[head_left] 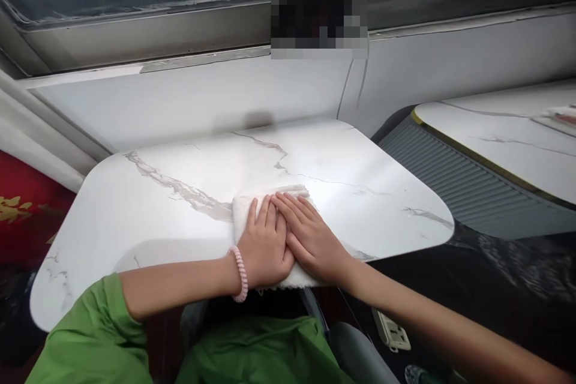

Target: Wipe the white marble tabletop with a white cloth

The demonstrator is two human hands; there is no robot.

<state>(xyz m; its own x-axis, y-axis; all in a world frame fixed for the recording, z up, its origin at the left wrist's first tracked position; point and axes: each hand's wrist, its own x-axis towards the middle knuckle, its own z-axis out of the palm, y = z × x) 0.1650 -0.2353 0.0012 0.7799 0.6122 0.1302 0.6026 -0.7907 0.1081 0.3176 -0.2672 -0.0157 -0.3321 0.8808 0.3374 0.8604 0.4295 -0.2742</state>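
Observation:
A folded white cloth [242, 210] lies near the front edge of the white marbled table [180, 162]. My left hand [265, 246], with a pink coiled band at the wrist, rests flat on the cloth, fingers stretched forward. My right hand [310, 234] also lies flat, pressing on the cloth from the right and touching the left hand's thumb side. Both palms face down, hiding the cloth's middle. Its fuzzy front edge reaches the table's rim.
Behind the table are a white wall [189, 105] and a window frame [157, 33]. A second marbled tabletop [499, 126] with a ribbed grey side stands at right. Red cloth with gold marks [27, 204] hangs at left. A power strip [393, 333] sits below.

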